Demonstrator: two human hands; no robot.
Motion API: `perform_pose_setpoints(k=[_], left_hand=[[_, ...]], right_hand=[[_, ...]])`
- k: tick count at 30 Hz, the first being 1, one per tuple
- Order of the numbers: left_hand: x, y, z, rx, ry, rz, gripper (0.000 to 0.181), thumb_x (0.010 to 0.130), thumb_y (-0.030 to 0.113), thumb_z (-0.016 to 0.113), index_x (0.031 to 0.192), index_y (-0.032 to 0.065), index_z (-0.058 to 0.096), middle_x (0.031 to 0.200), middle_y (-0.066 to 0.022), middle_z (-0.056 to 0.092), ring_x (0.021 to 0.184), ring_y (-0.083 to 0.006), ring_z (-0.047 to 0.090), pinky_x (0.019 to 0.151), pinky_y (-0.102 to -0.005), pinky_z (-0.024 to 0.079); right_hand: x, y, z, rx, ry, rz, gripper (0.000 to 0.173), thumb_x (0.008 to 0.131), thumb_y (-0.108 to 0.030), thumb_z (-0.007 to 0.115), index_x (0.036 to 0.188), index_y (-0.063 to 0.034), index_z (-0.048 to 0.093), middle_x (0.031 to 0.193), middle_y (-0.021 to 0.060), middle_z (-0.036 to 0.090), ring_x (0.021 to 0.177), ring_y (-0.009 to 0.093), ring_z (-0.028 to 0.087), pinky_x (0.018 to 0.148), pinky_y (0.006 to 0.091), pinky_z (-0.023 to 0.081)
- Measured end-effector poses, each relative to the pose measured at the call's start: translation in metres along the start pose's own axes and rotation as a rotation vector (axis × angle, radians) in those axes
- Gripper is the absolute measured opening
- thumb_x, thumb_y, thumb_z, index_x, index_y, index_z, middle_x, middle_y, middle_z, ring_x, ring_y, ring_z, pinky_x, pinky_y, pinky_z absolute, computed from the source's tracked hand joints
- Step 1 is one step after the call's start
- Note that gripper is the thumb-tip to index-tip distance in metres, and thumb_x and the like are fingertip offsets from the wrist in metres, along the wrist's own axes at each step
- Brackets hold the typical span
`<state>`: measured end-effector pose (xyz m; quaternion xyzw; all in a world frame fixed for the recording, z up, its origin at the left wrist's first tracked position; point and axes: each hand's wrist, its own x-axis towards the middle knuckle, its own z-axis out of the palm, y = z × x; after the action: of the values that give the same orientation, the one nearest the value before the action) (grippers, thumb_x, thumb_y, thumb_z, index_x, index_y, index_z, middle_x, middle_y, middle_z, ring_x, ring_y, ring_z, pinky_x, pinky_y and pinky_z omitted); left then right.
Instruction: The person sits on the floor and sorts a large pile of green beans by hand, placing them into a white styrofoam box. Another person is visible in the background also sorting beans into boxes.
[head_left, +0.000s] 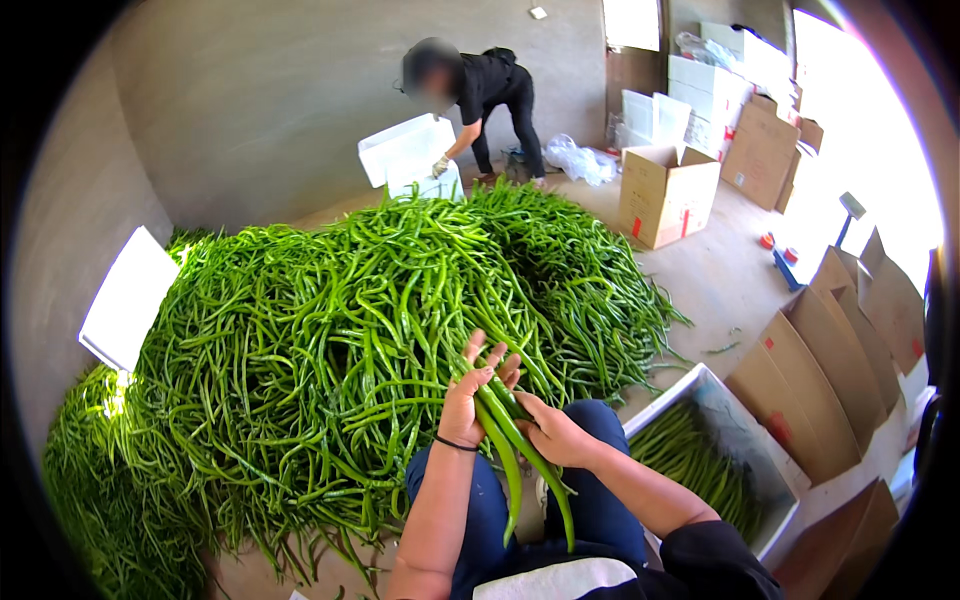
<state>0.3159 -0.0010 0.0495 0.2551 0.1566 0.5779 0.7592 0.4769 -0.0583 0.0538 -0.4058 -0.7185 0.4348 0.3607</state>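
Several long green chili peppers (517, 442) lie in my left hand (466, 409), their tips hanging down over my lap. The left thumb rests on top of them and the fingers are partly spread. My right hand (559, 433) grips the same bunch from the right side, near its middle. Just beyond both hands rises a big heap of loose green chili peppers (337, 322). Beside my right knee stands a white foam box (754, 435), where more peppers (694, 457) lie roughly lengthwise.
Beyond the heap a person (495, 86) bends over white foam boxes (409, 142), one hand gloved. A foam panel (131, 292) leans at left. Cardboard pieces (795, 390) stand at right, near a blue scale (787, 266). An open carton (667, 195) sits farther back.
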Motion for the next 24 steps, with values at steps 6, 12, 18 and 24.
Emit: perform_pose_setpoints(k=[6,12,18,24], left_hand=[[0.023,-0.030,0.014,0.031,0.073,-0.036,0.091,0.082,-0.003,0.057,0.144,0.0357,0.002,0.127,-0.0217,0.051,0.072,-0.0169,0.059,0.068,-0.0361,0.053],[0.019,-0.076,0.100,0.487,0.013,0.143,0.087,0.081,-0.001,0.066,0.143,0.0203,0.008,0.115,-0.0180,0.059,0.070,-0.0121,0.055,0.067,-0.0297,0.052],[0.029,-0.159,0.148,0.552,-0.289,-0.234,0.091,0.082,0.005,0.069,0.148,0.0118,0.006,0.140,-0.0202,0.035,0.121,-0.0256,0.046,0.097,-0.0385,0.044],[0.019,-0.178,0.075,0.729,-0.280,-0.557,0.088,0.079,-0.005,0.068,0.147,0.0085,0.014,0.145,-0.0170,0.024,0.119,-0.0237,0.046,0.095,-0.0350,0.045]], right_hand=[[-0.029,0.024,-0.008,0.319,0.096,-0.005,0.044,0.099,-0.018,0.041,0.138,0.0011,0.034,0.123,0.0171,0.053,0.112,0.022,0.053,0.096,0.0326,0.041],[-0.061,0.002,-0.029,0.045,0.509,-0.087,0.084,0.067,-0.018,0.069,0.135,0.0023,0.024,0.114,0.0311,0.052,0.102,0.045,0.055,0.086,0.0439,0.046],[-0.161,0.037,-0.122,0.012,0.834,0.187,0.065,0.068,-0.012,0.069,0.124,0.0020,0.039,0.100,0.0162,0.052,0.093,0.026,0.055,0.082,0.0367,0.047],[-0.316,0.209,-0.176,-0.050,1.075,0.930,0.051,0.065,-0.020,0.072,0.102,0.0044,0.047,0.090,0.0207,0.059,0.086,0.029,0.059,0.076,0.0390,0.048]])
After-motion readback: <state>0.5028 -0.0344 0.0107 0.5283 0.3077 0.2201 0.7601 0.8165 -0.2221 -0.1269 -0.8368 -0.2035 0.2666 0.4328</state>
